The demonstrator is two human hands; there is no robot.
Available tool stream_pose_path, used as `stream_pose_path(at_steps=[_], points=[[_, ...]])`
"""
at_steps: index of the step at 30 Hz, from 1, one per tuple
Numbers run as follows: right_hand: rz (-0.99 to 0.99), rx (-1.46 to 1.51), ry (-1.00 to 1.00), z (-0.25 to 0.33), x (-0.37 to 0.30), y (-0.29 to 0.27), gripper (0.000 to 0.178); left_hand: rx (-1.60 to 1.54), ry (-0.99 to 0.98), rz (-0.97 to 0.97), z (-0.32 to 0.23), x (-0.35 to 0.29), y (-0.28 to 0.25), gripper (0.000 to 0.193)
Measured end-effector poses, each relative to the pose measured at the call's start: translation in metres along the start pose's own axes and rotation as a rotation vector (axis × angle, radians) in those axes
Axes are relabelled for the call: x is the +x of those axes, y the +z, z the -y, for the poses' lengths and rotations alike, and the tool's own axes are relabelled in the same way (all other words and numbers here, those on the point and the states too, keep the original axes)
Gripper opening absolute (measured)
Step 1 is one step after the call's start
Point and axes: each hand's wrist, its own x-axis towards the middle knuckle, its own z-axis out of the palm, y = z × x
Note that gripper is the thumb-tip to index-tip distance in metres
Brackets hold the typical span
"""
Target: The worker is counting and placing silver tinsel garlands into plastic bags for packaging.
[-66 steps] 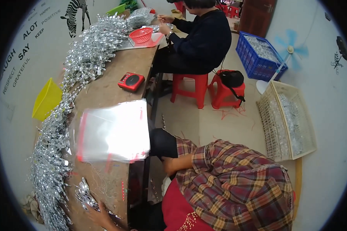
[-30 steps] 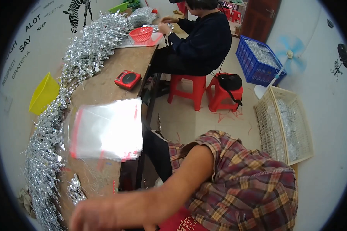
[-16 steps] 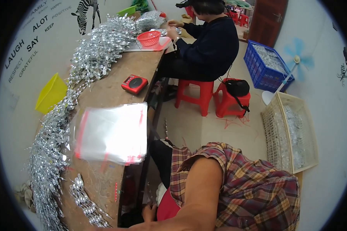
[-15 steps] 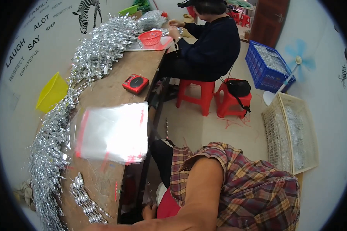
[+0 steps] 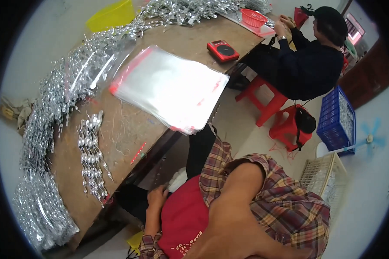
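My right hand [image 5: 242, 231] is raised very close at the lower edge, thumb stretched sideways; its other fingers run out of the picture. My left hand [image 5: 157, 197] rests on my lap by the dark trousers, fingers loosely extended, with nothing visible in it. On the brown table [image 5: 160, 36] in front of me lies a stack of clear plastic bags [image 5: 170, 88] with red edges. Nearer the table's edge are several short silver beaded strands [image 5: 91, 155]. A thick heap of silver strands [image 5: 47, 103] curves along the table's far side, its near end [image 5: 43, 211] wrapped in clear plastic.
A red radio-like box [image 5: 223, 51] and a red basket [image 5: 253, 18] stand farther along the table. A yellow bin [image 5: 111, 16] is beside the wall. A co-worker [image 5: 309, 64] sits on a red stool [image 5: 263, 97]. Blue crate [image 5: 333, 116] and fan [image 5: 369, 138] stand to the right.
The view has turned and tilted, so the table's contents appear higher and swung round. My raised right hand shows more fully, and my left hand on the lap has come farther into view.
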Motion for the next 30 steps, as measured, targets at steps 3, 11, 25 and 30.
stream_pose_path(at_steps=[3,11,25,30], points=[[0.102,0.065,0.053,-0.010,-0.006,-0.006,0.150,-0.031,-0.030,-0.023,0.000,-0.004,0.000,0.028],[-0.047,0.690,0.305,-0.071,-0.040,0.021,0.149,-0.090,-0.025,-0.018,-0.012,0.002,-0.013,0.030],[-0.441,-1.072,0.924,0.031,-0.092,-0.122,0.037,-0.363,0.265,0.267,-0.121,0.034,-0.200,0.032],[-0.371,-2.078,0.905,0.094,-0.150,-0.202,0.035,-0.143,-0.005,-0.359,-0.100,0.126,-0.298,0.032]])
